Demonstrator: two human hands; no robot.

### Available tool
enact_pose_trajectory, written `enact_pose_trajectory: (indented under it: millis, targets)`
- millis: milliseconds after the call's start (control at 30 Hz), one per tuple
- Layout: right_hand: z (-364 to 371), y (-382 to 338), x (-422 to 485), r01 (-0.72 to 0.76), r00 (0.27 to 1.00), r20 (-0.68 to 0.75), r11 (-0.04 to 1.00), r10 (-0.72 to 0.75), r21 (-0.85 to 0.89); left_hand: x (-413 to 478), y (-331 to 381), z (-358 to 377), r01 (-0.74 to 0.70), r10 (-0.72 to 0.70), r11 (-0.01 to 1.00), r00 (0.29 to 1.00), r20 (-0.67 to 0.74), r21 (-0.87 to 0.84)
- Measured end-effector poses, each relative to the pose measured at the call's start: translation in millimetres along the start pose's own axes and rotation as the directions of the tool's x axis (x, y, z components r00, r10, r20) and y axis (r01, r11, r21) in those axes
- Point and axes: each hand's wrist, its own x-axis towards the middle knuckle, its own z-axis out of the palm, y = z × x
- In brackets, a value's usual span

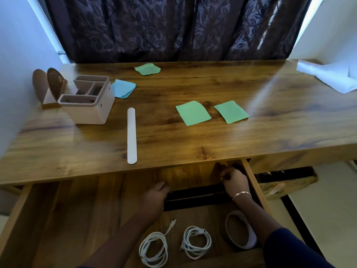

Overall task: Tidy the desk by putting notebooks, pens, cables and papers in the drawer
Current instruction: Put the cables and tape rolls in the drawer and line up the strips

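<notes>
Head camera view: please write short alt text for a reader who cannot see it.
A person's left hand and right hand reach into the back of an open wooden drawer holding two coiled white cables. On the desk above lie green paper squares, a blue one, a white ruler and an organizer box.

My drawer's (48, 219) left half lies bare — easy to reach. Two coiled cables (153, 248) and a tape roll (240, 229) fill the front right, under my right arm.
</notes>
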Motion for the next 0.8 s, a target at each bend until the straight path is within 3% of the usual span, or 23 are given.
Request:
enact_pose_trajectory:
  millis: [100, 233, 400, 500, 667, 800]
  targets:
    - [-3.8, -9.6, -15.4, 0.203, 0.976, -0.104, 0.973, -0.192, 0.108, -10.0, 3.1, -16.9, -0.079, 0.078, 0.997, 0.985, -0.155, -0.001]
    - [6.2, -35.3, -37.4, 0.501, 0.861, -0.168, 0.859, -0.481, 0.105, -17.0, 5.4, -43.6, -0.184, 0.222, 0.971, 0.926, -0.305, 0.149]
    - [23.9, -90.7, -52.3, 0.633, 0.772, -0.16, 0.764, -0.615, 0.122, -4.2, -17.4, -82.4, -0.012, 0.107, 0.98, 0.875, -0.472, 0.2]
    - [32.2, -128.8, -54.6, 0.618, 0.786, -0.12, 0.765, -0.606, 0.18, 6.5, -35.3, -101.2, 0.087, -0.028, 0.989, 0.903, -0.428, 0.12]
    - [55.0, -188.0, -43.8, 0.37, 0.919, 0.062, 0.904, -0.39, 0.214, 10.9, -45.1, -110.8, 0.225, -0.24, 0.971, 0.88, -0.409, -0.084]
    - [81.1, -220.9, -40.0, 0.296, 0.949, 0.086, 0.952, -0.303, 0.081, 9.8, -40.9, -113.5, 0.24, -0.339, 0.93, 0.851, -0.402, -0.279]
